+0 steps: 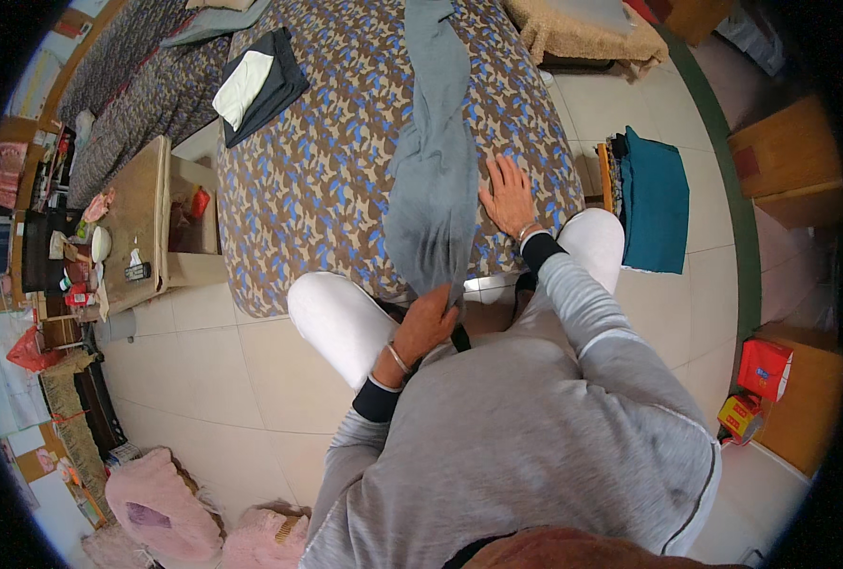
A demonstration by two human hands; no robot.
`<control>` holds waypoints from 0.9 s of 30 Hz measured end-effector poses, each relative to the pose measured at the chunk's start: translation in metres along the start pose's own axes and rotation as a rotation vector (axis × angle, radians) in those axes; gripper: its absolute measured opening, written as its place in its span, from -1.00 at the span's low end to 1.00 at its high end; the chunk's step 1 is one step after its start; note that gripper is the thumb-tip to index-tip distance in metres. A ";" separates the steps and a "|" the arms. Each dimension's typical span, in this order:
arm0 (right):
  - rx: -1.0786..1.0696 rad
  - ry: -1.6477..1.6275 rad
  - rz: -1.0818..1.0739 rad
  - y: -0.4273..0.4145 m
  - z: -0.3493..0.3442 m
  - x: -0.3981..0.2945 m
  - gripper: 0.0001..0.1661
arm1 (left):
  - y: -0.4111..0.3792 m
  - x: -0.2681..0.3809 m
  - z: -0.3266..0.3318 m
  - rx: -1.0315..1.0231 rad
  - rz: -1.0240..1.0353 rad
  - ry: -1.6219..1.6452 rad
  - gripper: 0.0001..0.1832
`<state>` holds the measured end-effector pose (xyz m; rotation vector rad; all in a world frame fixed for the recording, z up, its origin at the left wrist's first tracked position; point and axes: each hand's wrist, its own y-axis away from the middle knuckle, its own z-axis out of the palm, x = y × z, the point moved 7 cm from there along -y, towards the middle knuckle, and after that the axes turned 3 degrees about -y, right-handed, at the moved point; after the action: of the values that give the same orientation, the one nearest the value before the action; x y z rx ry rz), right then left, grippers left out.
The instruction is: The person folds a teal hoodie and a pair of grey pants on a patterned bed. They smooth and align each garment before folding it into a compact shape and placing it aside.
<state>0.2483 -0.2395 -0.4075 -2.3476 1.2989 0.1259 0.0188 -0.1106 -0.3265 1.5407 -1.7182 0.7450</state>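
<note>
A long blue-grey garment (432, 178) lies lengthwise over a bed with a camouflage-patterned cover (336, 171). Its near end hangs past the bed's edge between my knees. My left hand (427, 323) is closed around that end, and wrinkles run up the cloth from the grip. Just right of the garment, my right hand (508, 195) rests palm down on the cover with its fingers apart, holding nothing. Whether its fingertips touch the garment's edge, I cannot tell. Farther up the bed at the left sits a folded dark cloth (279, 92) with a folded white cloth (242, 89) on top.
To the right, folded teal cloth (655, 203) lies on a low stool beside my knee. A table (133, 235) at the left bears a remote control (138, 271) and several small items. Pink fluffy seat covers (158, 501) are at lower left. Cardboard boxes (784, 156) line the right side.
</note>
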 end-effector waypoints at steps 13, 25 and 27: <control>-0.136 -0.548 -0.130 0.060 -0.067 -0.075 -0.16 | -0.003 0.074 -0.082 -0.147 -0.182 0.569 -0.59; -0.825 -1.567 0.260 0.100 -0.010 -0.116 -0.38 | -0.020 0.126 -0.183 0.034 0.145 1.765 -0.45; -0.891 -1.640 0.165 0.101 -0.030 -0.138 -0.34 | -0.029 0.111 -0.186 0.049 0.159 1.868 -0.45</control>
<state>0.0853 -0.1899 -0.3754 -1.5205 0.4710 2.3854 0.0655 -0.0307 -0.1279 0.1850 -0.3234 1.5230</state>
